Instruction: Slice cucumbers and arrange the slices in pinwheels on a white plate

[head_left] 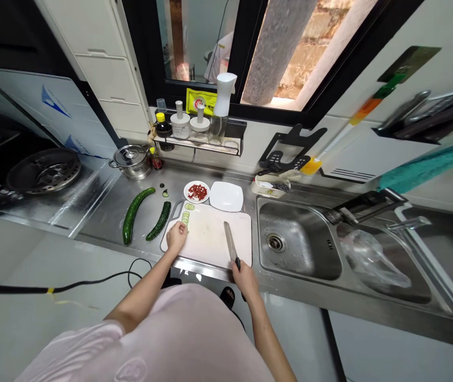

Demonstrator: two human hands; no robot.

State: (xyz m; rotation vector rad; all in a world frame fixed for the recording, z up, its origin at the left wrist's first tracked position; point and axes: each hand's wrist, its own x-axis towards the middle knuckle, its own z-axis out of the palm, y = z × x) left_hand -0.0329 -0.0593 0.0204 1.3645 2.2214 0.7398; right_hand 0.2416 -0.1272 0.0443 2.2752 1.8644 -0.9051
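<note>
My left hand (pixel 176 237) is at the left part of the white cutting board (pixel 210 241), its fingers closed at the near end of a row of cucumber slices (pixel 185 216). What lies between those fingers is too small to make out. A knife (pixel 230 241) is gripped by its black handle in my right hand (pixel 245 278), its blade pointing away from me over the board's right side. Left of the board lie a shorter cucumber (pixel 158 222) and a longer curved one (pixel 131 216). Small cut ends (pixel 165 193) rest behind the shorter cucumber.
Behind the board stand a plate of chopped red pieces (pixel 197 192) and a white square plate (pixel 226 196). To the right is a sink (pixel 298 244). A lidded pot (pixel 131 162) stands at the back left, below a shelf of seasonings (pixel 198 143).
</note>
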